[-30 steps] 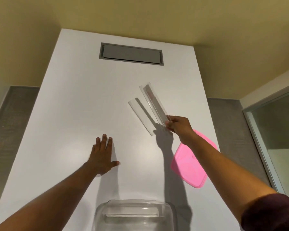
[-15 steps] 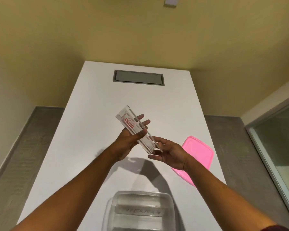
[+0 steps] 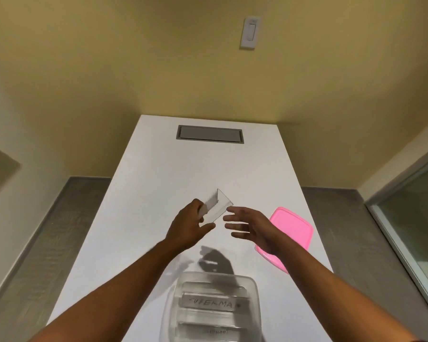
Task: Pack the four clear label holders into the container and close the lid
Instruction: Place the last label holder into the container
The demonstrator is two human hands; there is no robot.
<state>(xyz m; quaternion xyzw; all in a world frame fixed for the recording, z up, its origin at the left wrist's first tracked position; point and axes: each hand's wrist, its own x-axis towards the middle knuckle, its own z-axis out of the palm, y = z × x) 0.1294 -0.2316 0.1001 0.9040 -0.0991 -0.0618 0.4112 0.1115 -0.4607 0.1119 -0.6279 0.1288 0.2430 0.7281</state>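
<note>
Yellow-walled room, white counter [image 3: 158, 183] with a grey cable hatch [image 3: 210, 134] near its far edge; wall switch [image 3: 249, 32] above.

Change vs half a second ago: both hands were on the label holders, now only one is. Left hand [image 3: 187, 227] grips the clear label holders [image 3: 217, 205] in the air over mid-counter, fingers and thumb clamped on their near end. From this angle I can't tell whether it's one holder or two stacked. Right hand [image 3: 251, 227] has let go: fingers spread and relaxed, tips just beside the holders' right edge, holding nothing.

Clear container [image 3: 213, 308] sits at the near edge, open, with at least two label holders already flat inside, one with handwriting on it. Pink lid [image 3: 290, 234] lies off, near the right edge, partly behind the right forearm.

Read: handoff to the left hand is done and the right is free, probably for the lid. Remaining: drop the held holders into the container, then fit the lid. Roughly halfway through, assuming the left hand has the last two.
</note>
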